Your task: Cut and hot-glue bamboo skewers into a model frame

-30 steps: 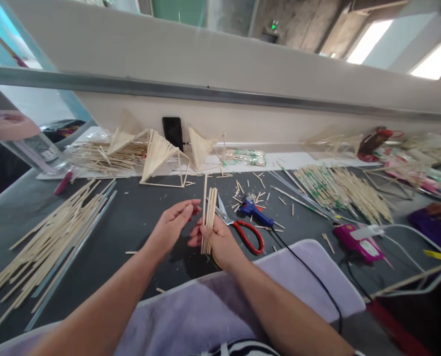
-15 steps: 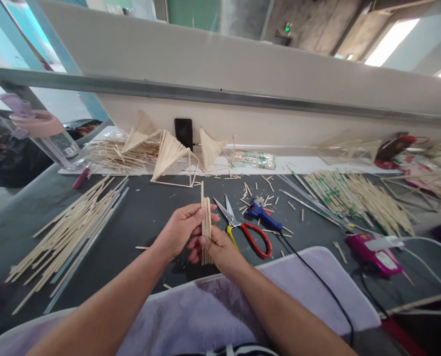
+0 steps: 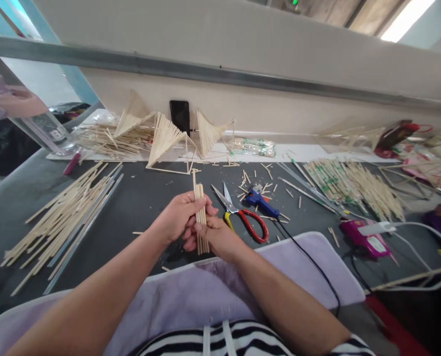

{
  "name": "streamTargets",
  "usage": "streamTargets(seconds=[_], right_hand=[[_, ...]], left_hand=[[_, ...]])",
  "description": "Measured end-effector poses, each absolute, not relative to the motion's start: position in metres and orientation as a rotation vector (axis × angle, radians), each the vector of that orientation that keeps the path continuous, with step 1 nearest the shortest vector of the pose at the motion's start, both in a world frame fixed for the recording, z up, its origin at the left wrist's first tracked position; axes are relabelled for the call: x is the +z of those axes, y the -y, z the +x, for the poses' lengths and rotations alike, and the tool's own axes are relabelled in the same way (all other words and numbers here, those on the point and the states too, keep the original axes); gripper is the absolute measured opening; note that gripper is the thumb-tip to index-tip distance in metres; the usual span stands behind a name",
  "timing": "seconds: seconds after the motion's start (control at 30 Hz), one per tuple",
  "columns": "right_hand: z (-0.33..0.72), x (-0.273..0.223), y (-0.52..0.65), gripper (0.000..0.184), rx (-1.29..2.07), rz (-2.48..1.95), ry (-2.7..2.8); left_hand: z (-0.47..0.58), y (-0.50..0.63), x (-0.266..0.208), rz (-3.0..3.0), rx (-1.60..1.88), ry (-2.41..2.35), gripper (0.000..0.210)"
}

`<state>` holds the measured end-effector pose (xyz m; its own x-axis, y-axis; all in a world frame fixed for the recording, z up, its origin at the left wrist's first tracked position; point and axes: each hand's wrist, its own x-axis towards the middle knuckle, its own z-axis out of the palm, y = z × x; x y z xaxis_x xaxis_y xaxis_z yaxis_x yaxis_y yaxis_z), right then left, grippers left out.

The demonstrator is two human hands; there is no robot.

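Observation:
Between my hands stands a small bundle of thin wooden sticks (image 3: 201,212), held nearly upright over the near part of the dark table. One stick at its left side rises above the others. My left hand (image 3: 185,215) pinches the bundle's upper part with the thumb in front. Lower down, my right hand (image 3: 215,235) grips the same bundle, thumb across its front. Fingers behind the sticks are partly hidden. Just right of my hands lie scissors (image 3: 238,211) with red and yellow handles, blades apart. Beyond them rests a blue glue gun (image 3: 261,201) among short stick pieces.
Loose long sticks (image 3: 64,217) lie at left, near a clear bottle (image 3: 42,121). Fan-shaped stick frames (image 3: 166,141) and a phone (image 3: 180,116) stand at the back. Green-marked sticks (image 3: 331,188) and a magenta device (image 3: 367,238) are at right. A lilac cloth (image 3: 290,264) covers the front edge.
The view has tilted down, so things on the table sit higher and more of the striped clothing shows. Both hands still hold the bundle, which leans slightly more to the left at its top.

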<state>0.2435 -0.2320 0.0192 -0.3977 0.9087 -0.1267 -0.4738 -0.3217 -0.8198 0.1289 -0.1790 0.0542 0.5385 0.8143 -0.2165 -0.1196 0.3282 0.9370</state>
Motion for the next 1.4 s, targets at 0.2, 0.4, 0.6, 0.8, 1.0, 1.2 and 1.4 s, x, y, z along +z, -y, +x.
streamTargets(seconds=[0.2,0.4,0.6,0.8,1.0,1.2,1.4], right_hand=[[0.252,0.026,0.233,0.028,1.993,-0.803,0.72],[0.255,0.028,0.234,0.026,2.072,-0.891,0.796],[0.257,0.027,0.233,0.028,2.086,-0.891,0.834],[0.259,0.026,0.232,0.029,2.109,-0.846,0.844],[0.259,0.026,0.233,0.025,2.14,-0.815,0.807],[0.26,0.028,0.234,0.024,2.134,-0.86,0.815],[0.261,0.028,0.233,0.022,2.143,-0.873,0.848]], left_hand=[[0.121,0.158,0.052,0.905,0.874,-0.79,0.011],[0.115,0.151,0.054,0.843,0.901,-0.82,0.006],[0.115,0.151,0.055,0.871,0.9,-0.799,0.006],[0.116,0.154,0.056,0.902,0.915,-0.758,0.006],[0.118,0.156,0.056,0.906,0.931,-0.746,0.005],[0.119,0.157,0.058,0.907,0.926,-0.751,0.005],[0.119,0.158,0.059,0.928,0.9,-0.753,0.005]])
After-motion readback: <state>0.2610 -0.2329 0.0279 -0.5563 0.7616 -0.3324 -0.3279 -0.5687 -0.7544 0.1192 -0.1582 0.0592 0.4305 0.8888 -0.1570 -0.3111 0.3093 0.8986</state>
